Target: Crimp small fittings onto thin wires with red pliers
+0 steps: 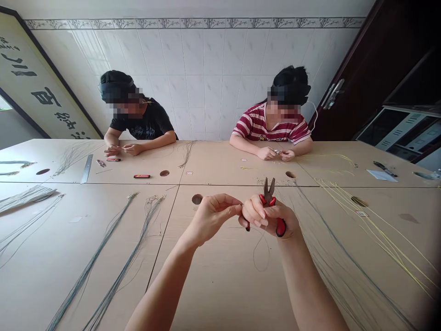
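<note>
My right hand (265,216) is closed around a pair of pliers (268,198) with red and black handles. Their jaws point away from me and are slightly apart. My left hand (215,216) pinches with thumb and forefinger right at the fingertips of my right hand. Whatever tiny piece sits in that pinch is too small to name. Below my right hand a thin dark cord (254,257) hangs in a loop. Both hands are above the table (220,294).
Bundles of grey-green cords (103,257) with metal ends lie left. Yellow cords (379,234) and more grey cords (330,234) lie right. A person in black (144,119) and one in a striped shirt (272,124) work opposite. The tabletop has round holes (197,199) and a red-black utility knife (142,176).
</note>
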A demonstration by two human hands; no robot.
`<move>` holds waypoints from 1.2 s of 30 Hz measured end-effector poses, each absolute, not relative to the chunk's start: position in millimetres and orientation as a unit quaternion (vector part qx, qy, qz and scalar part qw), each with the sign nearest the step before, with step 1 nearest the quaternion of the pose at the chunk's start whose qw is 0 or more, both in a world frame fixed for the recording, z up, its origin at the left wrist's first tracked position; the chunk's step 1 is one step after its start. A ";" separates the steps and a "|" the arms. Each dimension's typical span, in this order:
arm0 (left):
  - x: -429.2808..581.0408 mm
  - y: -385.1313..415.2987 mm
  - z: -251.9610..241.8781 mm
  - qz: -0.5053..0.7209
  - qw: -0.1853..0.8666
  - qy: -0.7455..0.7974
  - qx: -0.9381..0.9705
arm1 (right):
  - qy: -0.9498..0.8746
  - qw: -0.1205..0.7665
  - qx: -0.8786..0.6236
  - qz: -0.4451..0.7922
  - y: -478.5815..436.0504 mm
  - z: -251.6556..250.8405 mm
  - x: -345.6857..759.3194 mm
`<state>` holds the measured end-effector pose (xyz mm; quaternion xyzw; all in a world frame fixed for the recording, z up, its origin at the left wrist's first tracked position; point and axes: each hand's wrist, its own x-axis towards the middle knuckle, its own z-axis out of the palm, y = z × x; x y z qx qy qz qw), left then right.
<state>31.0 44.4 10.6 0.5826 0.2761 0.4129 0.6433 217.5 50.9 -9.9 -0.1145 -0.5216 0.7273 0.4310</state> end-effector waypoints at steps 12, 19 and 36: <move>29.9 41.4 11.2 0.410 0.620 0.291 0.603 | -0.514 0.434 -0.132 0.728 48.7 -16.5 216.2; 19.5 41.6 14.9 0.430 0.539 0.368 0.624 | -0.542 0.424 -0.138 0.712 44.3 -11.5 218.2; 15.0 20.3 35.0 0.425 0.303 0.476 0.707 | -0.578 0.506 -0.556 0.319 17.4 18.3 203.3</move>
